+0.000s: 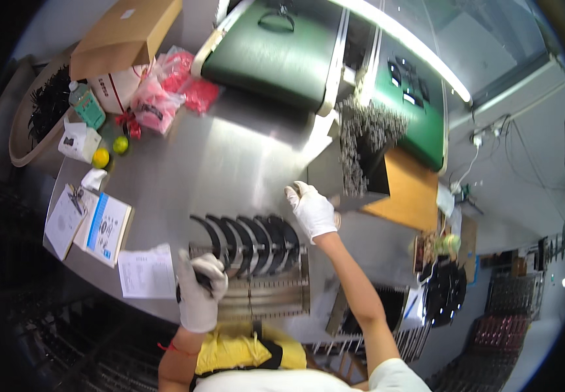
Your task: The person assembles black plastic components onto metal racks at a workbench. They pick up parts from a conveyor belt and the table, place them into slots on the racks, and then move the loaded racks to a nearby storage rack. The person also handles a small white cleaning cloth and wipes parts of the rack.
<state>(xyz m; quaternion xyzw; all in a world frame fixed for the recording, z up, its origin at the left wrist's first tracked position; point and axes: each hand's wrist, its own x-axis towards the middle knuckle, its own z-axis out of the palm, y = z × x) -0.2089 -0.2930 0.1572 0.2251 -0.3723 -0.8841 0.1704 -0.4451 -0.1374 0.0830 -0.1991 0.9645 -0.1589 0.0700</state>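
Slotted rack (270,302) holds black arcs (235,243); bin (325,172), small grey parts (353,151).

Worktable (230,160), sheet metal, grey, reflective; edges bowed by the lens. Directly on it:
Near edge, centre: slotted metal rack (272,302), bearing a row of black curved strips (251,245).
Near edge, left: printed white sheet (146,273); beside it, a blue-and-white book (104,228); next, a white paper (65,225) with a small dark metal implement, type unclear.
Left side: crumpled white tissue (93,179); yellow fruit (100,158); green fruit (120,144); white tissue pack (80,142); green-labelled bottle (89,108).
Far left: pink-and-red plastic bags (158,104).
Right: dark grey open-topped bin (325,168), heaped with small grey parts.
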